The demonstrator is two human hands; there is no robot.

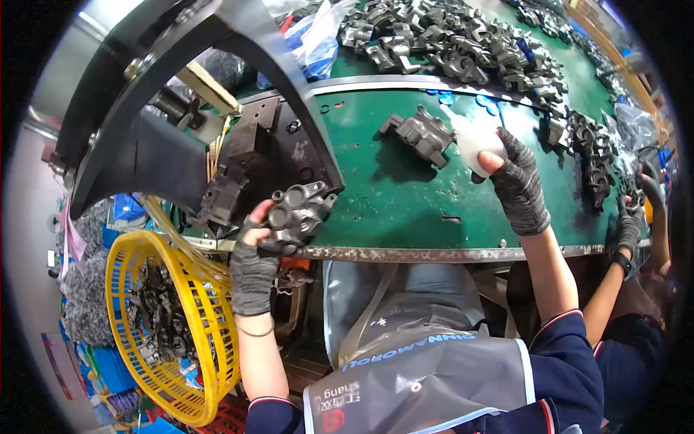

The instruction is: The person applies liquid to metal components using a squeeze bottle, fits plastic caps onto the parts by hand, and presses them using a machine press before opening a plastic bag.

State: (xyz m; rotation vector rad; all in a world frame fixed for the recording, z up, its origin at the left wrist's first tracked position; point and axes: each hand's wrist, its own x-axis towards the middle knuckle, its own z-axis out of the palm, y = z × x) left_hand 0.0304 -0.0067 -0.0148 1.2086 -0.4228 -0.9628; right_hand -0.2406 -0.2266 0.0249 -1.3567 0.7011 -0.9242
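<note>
My left hand (254, 269), in a grey fingerless glove, grips a dark grey metal brake caliper (298, 214) at the table's front edge, close to the black machine frame. A white squeeze bottle (471, 143) is in my right hand (519, 181), gloved the same way, with thumb and fingers closed round it. The bottle's narrow nozzle points up and away, towards the back of the table. Just left of the bottle, another brake caliper (419, 134) lies on the green tabletop (383, 217).
A large pile of metal castings (463, 43) covers the back of the table, with a row of them (593, 159) at the right. Blue rings (487, 104) lie near the metal strip. The black machine (289, 79) stands left, above a yellow basket (217, 340). A co-worker's gloved hand (627, 224) is at right.
</note>
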